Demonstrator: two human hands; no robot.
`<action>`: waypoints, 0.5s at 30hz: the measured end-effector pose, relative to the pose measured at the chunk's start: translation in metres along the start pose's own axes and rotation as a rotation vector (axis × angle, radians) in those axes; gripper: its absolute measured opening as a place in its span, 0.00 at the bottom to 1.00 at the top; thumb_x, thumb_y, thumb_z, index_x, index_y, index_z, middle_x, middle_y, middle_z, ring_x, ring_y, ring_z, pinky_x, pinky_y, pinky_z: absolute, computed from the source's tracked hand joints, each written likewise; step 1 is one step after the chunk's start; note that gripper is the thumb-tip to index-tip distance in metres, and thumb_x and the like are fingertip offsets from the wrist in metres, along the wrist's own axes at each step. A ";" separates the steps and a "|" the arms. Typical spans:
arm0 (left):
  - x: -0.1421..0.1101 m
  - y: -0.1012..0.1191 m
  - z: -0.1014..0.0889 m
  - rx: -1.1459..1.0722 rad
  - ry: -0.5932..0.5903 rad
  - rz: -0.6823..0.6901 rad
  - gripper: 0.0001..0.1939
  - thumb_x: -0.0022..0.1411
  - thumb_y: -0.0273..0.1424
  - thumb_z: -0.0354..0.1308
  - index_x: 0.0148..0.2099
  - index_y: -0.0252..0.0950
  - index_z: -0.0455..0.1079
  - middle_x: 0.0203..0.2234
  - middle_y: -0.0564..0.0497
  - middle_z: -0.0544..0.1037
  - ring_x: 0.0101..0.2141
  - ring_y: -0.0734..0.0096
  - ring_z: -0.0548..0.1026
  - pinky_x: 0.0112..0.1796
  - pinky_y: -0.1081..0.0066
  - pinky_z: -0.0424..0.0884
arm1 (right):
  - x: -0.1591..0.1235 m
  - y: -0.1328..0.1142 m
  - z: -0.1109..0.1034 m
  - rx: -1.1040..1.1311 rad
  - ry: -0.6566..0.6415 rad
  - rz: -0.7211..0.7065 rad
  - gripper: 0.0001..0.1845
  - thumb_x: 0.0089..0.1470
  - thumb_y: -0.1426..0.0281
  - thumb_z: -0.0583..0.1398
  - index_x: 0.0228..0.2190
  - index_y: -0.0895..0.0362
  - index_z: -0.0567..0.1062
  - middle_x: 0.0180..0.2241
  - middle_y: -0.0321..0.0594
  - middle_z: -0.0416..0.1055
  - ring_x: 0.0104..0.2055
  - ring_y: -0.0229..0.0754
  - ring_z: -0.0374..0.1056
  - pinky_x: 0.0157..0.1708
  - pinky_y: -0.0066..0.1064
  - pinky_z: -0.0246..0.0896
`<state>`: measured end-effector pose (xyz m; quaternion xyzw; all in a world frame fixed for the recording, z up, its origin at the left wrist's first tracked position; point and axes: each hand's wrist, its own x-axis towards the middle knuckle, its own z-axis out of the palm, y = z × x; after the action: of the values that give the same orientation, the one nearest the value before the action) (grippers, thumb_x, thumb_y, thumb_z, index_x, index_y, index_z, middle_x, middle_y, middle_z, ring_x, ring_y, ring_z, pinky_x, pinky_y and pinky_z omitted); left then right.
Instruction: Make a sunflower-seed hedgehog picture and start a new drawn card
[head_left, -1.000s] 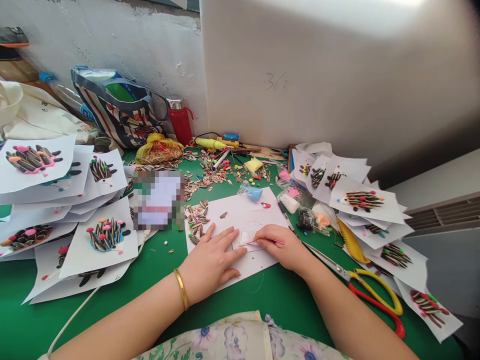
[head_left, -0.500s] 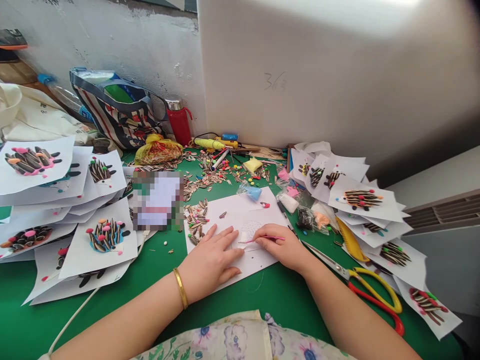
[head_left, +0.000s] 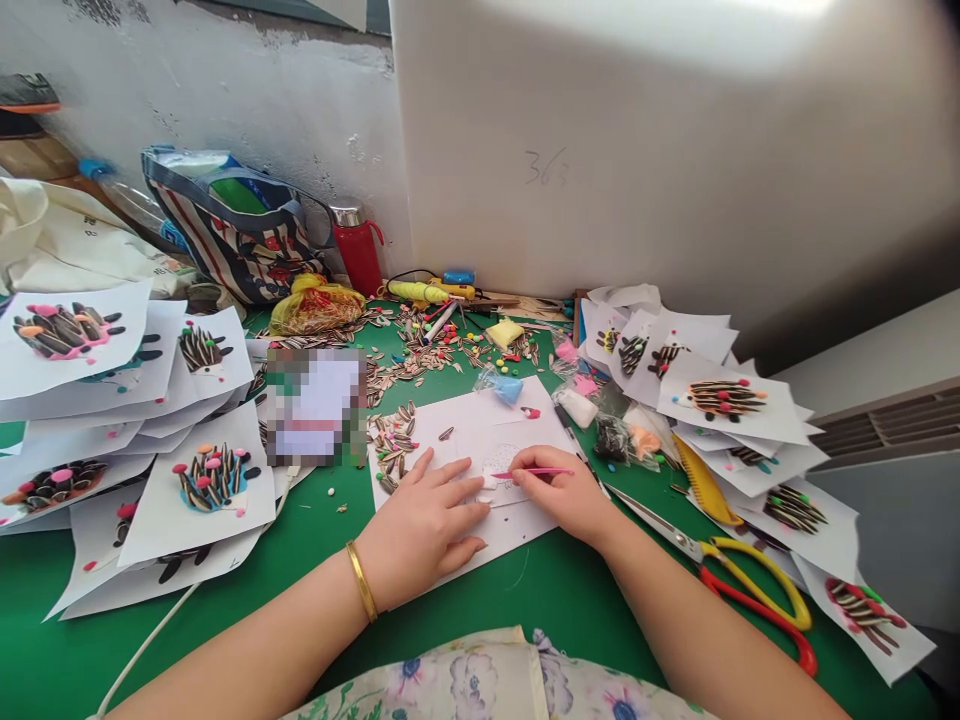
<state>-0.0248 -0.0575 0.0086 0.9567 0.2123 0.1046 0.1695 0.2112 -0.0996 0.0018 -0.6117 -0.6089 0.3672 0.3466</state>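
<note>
Reddish strands (head_left: 324,312) held in a yellow bag (head_left: 309,287), pink tool (head_left: 546,471) pinched by the right hand (head_left: 564,497) over the drawing (head_left: 498,457), long axis crosswise, tip aimed leftward, white paper (head_left: 480,414) pressed by the spread left hand (head_left: 426,522)

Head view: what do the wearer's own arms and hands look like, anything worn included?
The left hand and right hand are ungloved, and no sleeves show. A smooth gold-coloured bangle circles the left wrist; the right has none. Below, a pale garment carries purple-blue flowers and green leaves.
</note>
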 end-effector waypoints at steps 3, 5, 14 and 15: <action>0.001 0.003 0.001 0.017 0.015 0.003 0.14 0.63 0.39 0.56 0.50 0.43 0.72 0.53 0.49 0.74 0.60 0.53 0.64 0.62 0.40 0.43 | 0.001 0.002 0.000 0.054 0.012 0.041 0.06 0.56 0.68 0.58 0.30 0.54 0.75 0.32 0.36 0.75 0.35 0.40 0.70 0.37 0.29 0.65; 0.001 0.005 0.003 0.030 0.036 0.007 0.15 0.63 0.41 0.56 0.50 0.43 0.72 0.52 0.49 0.75 0.59 0.53 0.64 0.62 0.40 0.42 | 0.002 0.002 0.001 0.074 0.011 0.047 0.06 0.55 0.68 0.58 0.30 0.54 0.75 0.32 0.36 0.75 0.35 0.40 0.70 0.37 0.29 0.65; 0.001 0.003 0.001 0.017 0.063 0.007 0.18 0.64 0.39 0.54 0.54 0.41 0.70 0.51 0.48 0.76 0.55 0.58 0.69 0.64 0.45 0.42 | 0.001 0.001 -0.009 -0.069 -0.135 -0.110 0.07 0.55 0.74 0.58 0.30 0.54 0.76 0.32 0.36 0.74 0.36 0.39 0.69 0.39 0.30 0.63; 0.001 0.003 0.001 0.017 0.057 0.009 0.19 0.64 0.39 0.54 0.55 0.40 0.69 0.52 0.47 0.76 0.55 0.58 0.69 0.64 0.46 0.43 | 0.002 0.001 -0.010 -0.081 -0.162 -0.141 0.07 0.55 0.75 0.58 0.31 0.54 0.76 0.32 0.37 0.74 0.37 0.39 0.69 0.40 0.30 0.63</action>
<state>-0.0222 -0.0595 0.0090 0.9557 0.2135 0.1309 0.1548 0.2210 -0.0978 0.0058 -0.5494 -0.6908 0.3650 0.2962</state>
